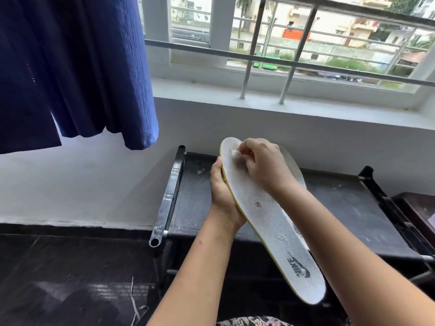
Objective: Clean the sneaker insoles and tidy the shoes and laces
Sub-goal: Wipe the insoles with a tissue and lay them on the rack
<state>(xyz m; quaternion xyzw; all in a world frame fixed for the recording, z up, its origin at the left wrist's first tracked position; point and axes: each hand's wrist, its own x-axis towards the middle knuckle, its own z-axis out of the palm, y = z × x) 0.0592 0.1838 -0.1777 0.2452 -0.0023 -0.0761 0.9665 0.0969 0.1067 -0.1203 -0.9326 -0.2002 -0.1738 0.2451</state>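
The insole (266, 215) is held up over the black rack (353, 208), toe end tipped away toward the window and the logo heel slanting back toward the person's lap, so its long axis runs far-left to near-right. The left hand (222, 191) grips it from beneath at the yellow edge, most of that hand hidden under it. The right hand (263, 165) sits on the toe end, fingers (247, 151) pinching a small white wad (236, 154) against the fabric. The stretch left to wipe, I'd judge, lies back toward the heel.
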